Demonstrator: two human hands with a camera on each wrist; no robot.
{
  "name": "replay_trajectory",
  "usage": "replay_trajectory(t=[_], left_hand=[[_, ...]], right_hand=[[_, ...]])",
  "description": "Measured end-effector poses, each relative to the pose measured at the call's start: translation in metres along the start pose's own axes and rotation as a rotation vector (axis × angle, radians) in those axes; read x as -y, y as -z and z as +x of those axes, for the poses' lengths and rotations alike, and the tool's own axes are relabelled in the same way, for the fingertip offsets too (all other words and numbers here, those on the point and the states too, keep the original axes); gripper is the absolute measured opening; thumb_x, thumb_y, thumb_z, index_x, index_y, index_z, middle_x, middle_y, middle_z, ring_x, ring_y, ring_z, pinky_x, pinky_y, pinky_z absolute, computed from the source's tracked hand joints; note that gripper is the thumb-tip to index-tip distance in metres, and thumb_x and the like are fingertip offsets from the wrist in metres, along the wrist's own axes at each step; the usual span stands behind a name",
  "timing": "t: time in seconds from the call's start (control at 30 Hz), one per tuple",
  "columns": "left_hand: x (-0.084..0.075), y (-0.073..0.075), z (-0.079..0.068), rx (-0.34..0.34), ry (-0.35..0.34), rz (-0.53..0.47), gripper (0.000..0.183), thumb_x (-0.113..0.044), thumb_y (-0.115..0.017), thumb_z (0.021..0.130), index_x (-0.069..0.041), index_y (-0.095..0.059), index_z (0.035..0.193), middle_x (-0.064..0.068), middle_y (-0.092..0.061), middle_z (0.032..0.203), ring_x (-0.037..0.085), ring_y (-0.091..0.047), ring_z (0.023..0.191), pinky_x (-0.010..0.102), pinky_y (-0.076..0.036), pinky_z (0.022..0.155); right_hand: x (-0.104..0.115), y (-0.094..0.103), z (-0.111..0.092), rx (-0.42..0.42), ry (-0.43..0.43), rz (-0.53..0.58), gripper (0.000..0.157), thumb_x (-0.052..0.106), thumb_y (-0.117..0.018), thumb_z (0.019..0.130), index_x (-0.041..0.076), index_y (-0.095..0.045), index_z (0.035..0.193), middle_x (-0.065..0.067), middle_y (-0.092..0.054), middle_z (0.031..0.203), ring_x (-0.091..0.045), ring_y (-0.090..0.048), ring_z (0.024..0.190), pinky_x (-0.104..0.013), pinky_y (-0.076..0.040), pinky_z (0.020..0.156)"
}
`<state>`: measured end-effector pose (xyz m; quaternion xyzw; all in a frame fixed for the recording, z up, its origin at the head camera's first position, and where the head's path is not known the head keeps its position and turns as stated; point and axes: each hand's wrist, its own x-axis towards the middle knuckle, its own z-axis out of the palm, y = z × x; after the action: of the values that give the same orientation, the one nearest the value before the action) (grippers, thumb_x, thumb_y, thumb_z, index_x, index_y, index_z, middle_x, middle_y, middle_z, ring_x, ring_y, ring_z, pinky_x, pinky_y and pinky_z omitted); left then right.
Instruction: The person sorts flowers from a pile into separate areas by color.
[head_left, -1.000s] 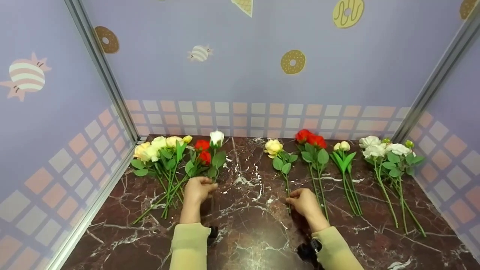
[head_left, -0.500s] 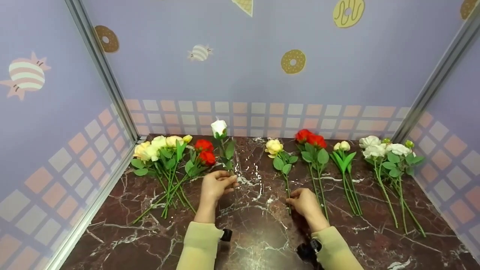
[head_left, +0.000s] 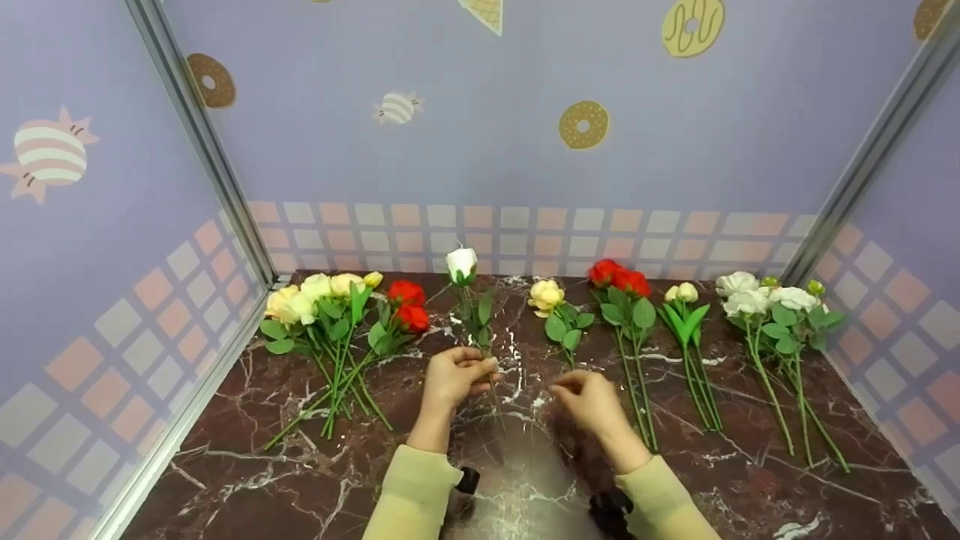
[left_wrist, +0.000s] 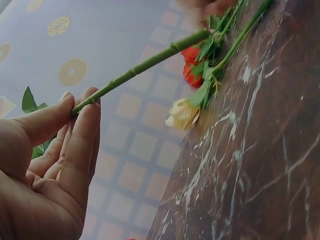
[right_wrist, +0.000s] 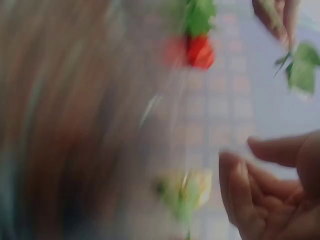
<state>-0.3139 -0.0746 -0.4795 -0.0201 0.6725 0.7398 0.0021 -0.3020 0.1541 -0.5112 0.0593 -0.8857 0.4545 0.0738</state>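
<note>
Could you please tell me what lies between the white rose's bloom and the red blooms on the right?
A single yellow flower lies there, as the head view shows.

Flowers (head_left: 319, 288) left and right on tabletop (head_left: 247, 491), rose (head_left: 461, 264) between, wall (head_left: 480, 165) behind

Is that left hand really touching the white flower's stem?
Touching: the left wrist view plainly shows the left hand pinching the green stem, no gap between.
</note>
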Motion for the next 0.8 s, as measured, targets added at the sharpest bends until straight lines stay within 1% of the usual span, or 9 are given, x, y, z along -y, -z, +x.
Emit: replay_trajectory(t=[0.1, 0.13, 0.2, 0.27, 0.37, 0.43, 0.53, 0.7, 0.8], left_hand=[[0.001, -0.005, -0.001, 0.03, -0.01, -0.023, 0.024, 0.001, -0.075, 0.091, 0.015, -0.063, 0.106, 0.012, -0.076, 0.083, 0.014, -0.076, 0.068, 0.025, -0.064, 0.061], [0.001, -0.006, -0.001, 0.038, -0.011, -0.035, 0.023, 0.002, -0.075, 0.091, 0.015, -0.063, 0.106, 0.012, -0.076, 0.083, 0.014, -0.076, 0.068, 0.025, -0.065, 0.062], [0.003, -0.009, -0.001, 0.054, -0.016, -0.045, 0.022, 0.002, -0.075, 0.091, 0.014, -0.063, 0.105, 0.013, -0.076, 0.084, 0.015, -0.076, 0.069, 0.027, -0.065, 0.064], [0.004, -0.011, -0.002, 0.058, -0.012, -0.052, 0.022, 0.002, -0.075, 0.091, 0.014, -0.063, 0.105, 0.013, -0.075, 0.085, 0.018, -0.077, 0.071, 0.03, -0.066, 0.066], [0.006, -0.012, -0.002, 0.058, 0.003, -0.056, 0.024, 0.001, -0.076, 0.09, 0.014, -0.063, 0.106, 0.014, -0.075, 0.087, 0.025, -0.079, 0.076, 0.033, -0.067, 0.069], [0.006, -0.013, -0.002, 0.058, 0.017, -0.057, 0.024, 0.001, -0.076, 0.09, 0.013, -0.063, 0.107, 0.014, -0.075, 0.087, 0.027, -0.079, 0.078, 0.034, -0.067, 0.071], [0.006, -0.014, -0.003, 0.065, 0.025, -0.058, 0.024, 0.001, -0.076, 0.09, 0.013, -0.063, 0.107, 0.012, -0.074, 0.085, 0.026, -0.079, 0.076, 0.035, -0.067, 0.071], [0.003, -0.013, -0.004, 0.096, 0.02, -0.04, 0.023, 0.002, -0.075, 0.091, 0.013, -0.062, 0.106, 0.008, -0.074, 0.082, 0.017, -0.077, 0.071, 0.037, -0.067, 0.073], [0.003, -0.012, -0.004, 0.117, 0.012, -0.021, 0.024, 0.001, -0.074, 0.092, 0.014, -0.062, 0.108, 0.011, -0.074, 0.085, 0.017, -0.076, 0.072, 0.04, -0.067, 0.075]], right_hand=[[0.016, -0.01, -0.007, 0.159, -0.004, 0.229, 0.02, 0.006, -0.07, 0.095, -0.009, -0.073, 0.108, -0.021, -0.076, 0.092, -0.023, -0.073, 0.075, -0.039, -0.065, 0.07], [0.021, -0.013, -0.01, 0.204, -0.006, 0.288, 0.023, 0.007, -0.068, 0.096, -0.011, -0.071, 0.111, -0.023, -0.076, 0.095, -0.025, -0.075, 0.078, -0.041, -0.066, 0.072], [0.027, -0.02, -0.016, 0.255, -0.003, 0.366, 0.027, 0.008, -0.066, 0.098, -0.013, -0.069, 0.116, -0.026, -0.076, 0.1, -0.024, -0.076, 0.082, -0.041, -0.067, 0.076], [0.031, -0.026, -0.02, 0.268, 0.003, 0.409, 0.029, 0.008, -0.066, 0.099, -0.014, -0.067, 0.117, -0.025, -0.076, 0.102, -0.021, -0.075, 0.084, -0.036, -0.066, 0.076], [0.033, -0.033, -0.024, 0.259, -0.004, 0.47, 0.027, 0.004, -0.068, 0.097, -0.015, -0.067, 0.116, -0.023, -0.076, 0.099, -0.017, -0.074, 0.081, -0.025, -0.064, 0.071], [0.033, -0.036, -0.025, 0.256, -0.009, 0.499, 0.026, 0.002, -0.069, 0.096, -0.016, -0.067, 0.114, -0.02, -0.076, 0.097, -0.018, -0.075, 0.079, -0.023, -0.062, 0.068], [0.031, -0.039, -0.025, 0.268, -0.02, 0.538, 0.025, -0.001, -0.069, 0.094, -0.017, -0.065, 0.113, -0.015, -0.076, 0.094, -0.02, -0.076, 0.078, -0.028, -0.065, 0.071], [0.029, -0.039, -0.024, 0.286, -0.046, 0.596, 0.025, -0.005, -0.068, 0.093, -0.02, -0.062, 0.113, -0.007, -0.073, 0.091, -0.014, -0.074, 0.074, -0.043, -0.067, 0.08], [0.029, -0.039, -0.023, 0.289, -0.055, 0.604, 0.026, -0.005, -0.068, 0.093, -0.02, -0.062, 0.114, -0.004, -0.073, 0.089, -0.011, -0.073, 0.073, -0.046, -0.066, 0.082]])
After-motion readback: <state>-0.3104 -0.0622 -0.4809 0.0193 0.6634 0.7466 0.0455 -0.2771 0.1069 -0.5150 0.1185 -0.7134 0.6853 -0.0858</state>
